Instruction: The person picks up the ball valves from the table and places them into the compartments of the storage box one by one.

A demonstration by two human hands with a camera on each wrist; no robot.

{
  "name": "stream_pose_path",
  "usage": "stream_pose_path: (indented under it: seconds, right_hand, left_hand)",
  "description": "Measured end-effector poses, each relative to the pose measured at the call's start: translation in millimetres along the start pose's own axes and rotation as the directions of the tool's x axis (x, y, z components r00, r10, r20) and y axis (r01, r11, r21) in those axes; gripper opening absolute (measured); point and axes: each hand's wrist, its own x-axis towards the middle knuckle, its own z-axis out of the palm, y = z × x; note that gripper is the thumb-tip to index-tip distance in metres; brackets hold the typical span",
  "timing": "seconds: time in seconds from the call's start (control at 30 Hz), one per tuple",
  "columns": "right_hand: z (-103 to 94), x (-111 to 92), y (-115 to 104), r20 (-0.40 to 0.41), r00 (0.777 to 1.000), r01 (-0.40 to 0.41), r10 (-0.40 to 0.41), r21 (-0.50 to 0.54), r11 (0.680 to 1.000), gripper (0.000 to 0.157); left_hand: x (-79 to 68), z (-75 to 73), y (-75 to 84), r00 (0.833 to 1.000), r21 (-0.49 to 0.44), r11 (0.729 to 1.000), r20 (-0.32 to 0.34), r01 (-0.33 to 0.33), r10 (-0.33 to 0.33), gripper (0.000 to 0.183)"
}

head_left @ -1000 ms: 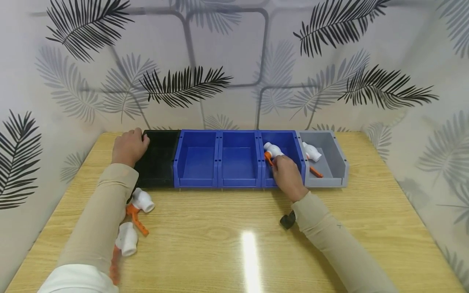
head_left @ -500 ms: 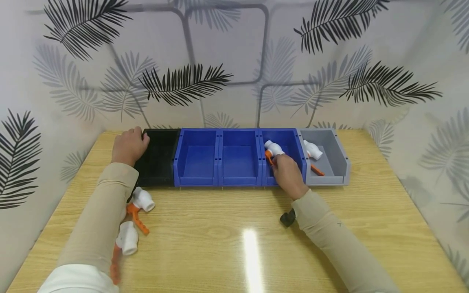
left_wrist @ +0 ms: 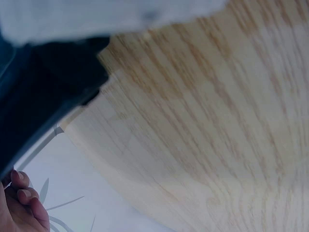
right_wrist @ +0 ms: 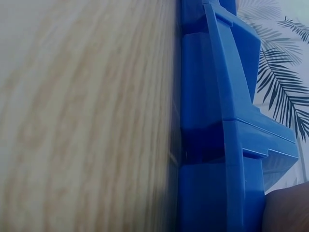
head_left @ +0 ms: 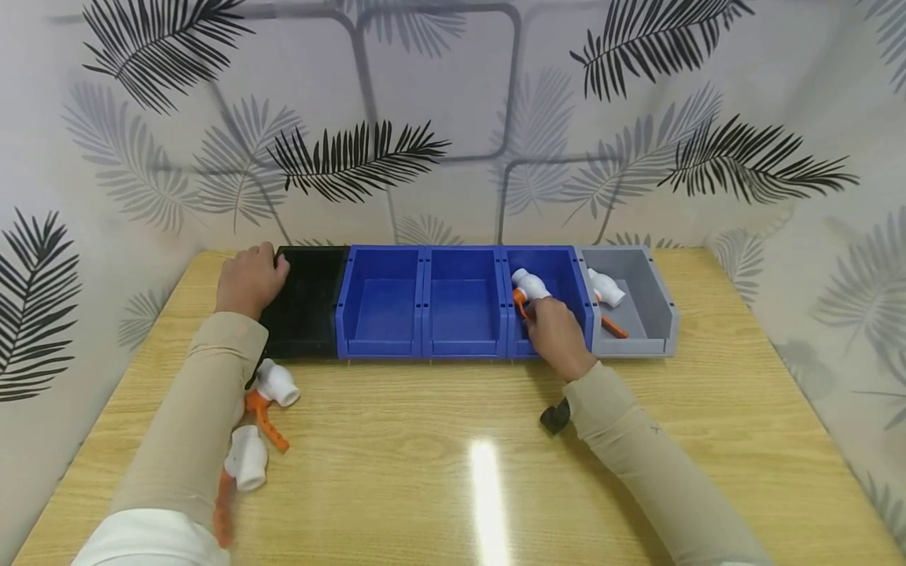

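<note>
My left hand (head_left: pixel 248 283) grips the left rim of the black bin (head_left: pixel 304 306) at the row's left end. In the left wrist view its curled fingers (left_wrist: pixel 29 193) show low at the left, by the bin's dark wall. My right hand (head_left: pixel 557 334) reaches over the front of the rightmost blue bin (head_left: pixel 566 271). It holds a white ball valve (head_left: pixel 531 284) with an orange lever; the fingertips and part of the lever are hidden. The right wrist view shows mostly the blue bin fronts (right_wrist: pixel 203 82), with a bit of the hand at the lower right.
Two more blue bins (head_left: pixel 385 310) stand between. A grey bin (head_left: pixel 637 346) at the right end holds another white valve (head_left: pixel 606 289) with an orange lever. Beside my left sleeve, two similar valves (head_left: pixel 278 383) lie on the wooden table (head_left: pixel 396 472). A patterned wall rises behind.
The head view has shifted slightly, so the bins sit a little higher in the picture. Both hands keep their places and hold as before.
</note>
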Motion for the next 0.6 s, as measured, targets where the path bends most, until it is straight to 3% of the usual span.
stream_pose_path:
  seconds: [0.23,0.4,0.6]
  right_hand:
    - [-2.8,2.8,-1.2,0.063,0.997,-0.050,0.051,-0.002,0.999,0.014]
    - [-3.8,4.8,-1.8,0.072,0.997,-0.040,0.043,-0.036,0.999,0.006]
    - [-5.4,6.5,-5.9,0.090,0.995,-0.033,0.040,-0.080,0.996,0.011]
  left_hand:
    - [-1.6,-1.0,2.1,1.000,0.009,1.000,-0.014,-0.005,0.005,0.030]
    - [-1.7,-0.9,2.7,1.000,0.004,1.000,-0.018,-0.008,0.008,0.030]
    - [-1.6,-1.3,2.6,1.000,0.004,1.000,-0.012,-0.001,0.001,0.030]
